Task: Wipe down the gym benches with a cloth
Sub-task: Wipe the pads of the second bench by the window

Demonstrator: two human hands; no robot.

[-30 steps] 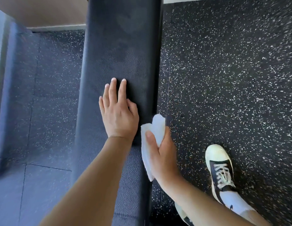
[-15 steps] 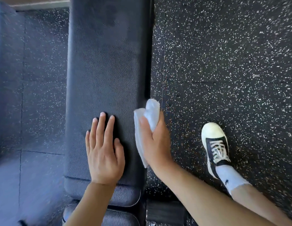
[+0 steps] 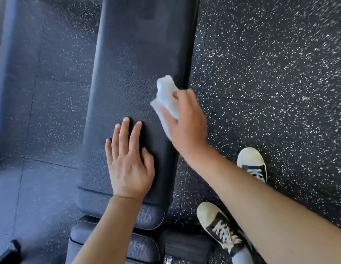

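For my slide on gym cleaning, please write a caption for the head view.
Right hand wipes the black bench pad with a white cloth; left hand rests flat.

The table [image 3: 131, 77] runs lengthwise away from the viewer, with floor [image 3: 270, 82] on both sides. The left hand [image 3: 128, 164] lies flat on its near part. Just right of it, over the table's right edge, the right hand [image 3: 186, 122] holds the cloth [image 3: 166, 94]. Two shoes [image 3: 219, 223] stand on the floor right of the table.
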